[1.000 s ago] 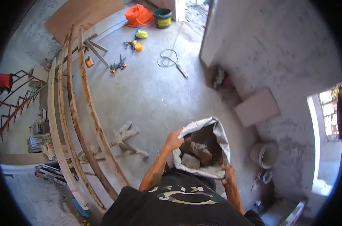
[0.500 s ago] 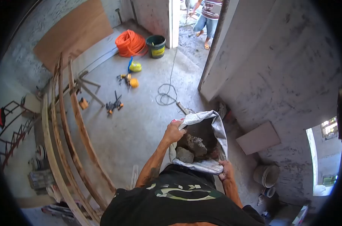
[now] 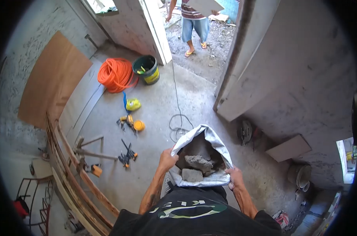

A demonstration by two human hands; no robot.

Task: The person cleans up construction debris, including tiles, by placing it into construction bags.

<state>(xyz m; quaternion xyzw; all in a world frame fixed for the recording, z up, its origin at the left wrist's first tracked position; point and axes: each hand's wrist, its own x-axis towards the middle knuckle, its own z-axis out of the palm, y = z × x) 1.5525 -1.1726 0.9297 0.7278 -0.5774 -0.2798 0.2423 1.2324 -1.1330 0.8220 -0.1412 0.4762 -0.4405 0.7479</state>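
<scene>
— Sack (image 3: 217, 143): where is it in the head view?
— Low in the middle, held up off the concrete floor (image 3: 155, 118) against the person's chest. Its mouth is open towards the camera.
— What's inside?
— Grey chunks of rubble (image 3: 197, 162), a few big lumps piled on each other.
— And the hands?
— The left hand (image 3: 167, 159) is on the sack's left rim, fingers curled tight into the fabric. The right hand (image 3: 235, 178) grips the lower right corner of the rim, fingers closed on the cloth. Both forearms come up from the black shirt (image 3: 194, 212).
— What lies around?
— Left of the sack, well apart, are clamps (image 3: 127, 155) and yellow tools (image 3: 133, 105) on the floor. Farther off there's an orange coil of hose (image 3: 115, 74) with a green bucket (image 3: 147, 69) just beside it. A thin cord (image 3: 177, 125) runs from the doorway and loops near the sack.
— Anything along the edges?
— Long bent wooden strips (image 3: 70, 169) at the lower left, a brown board (image 3: 48, 82) against the left wall, and a pale tile (image 3: 290, 147) leaning on the right wall.
— Anyone else?
— Another person (image 3: 194, 23) stands outside the doorway in shorts and sandals.
</scene>
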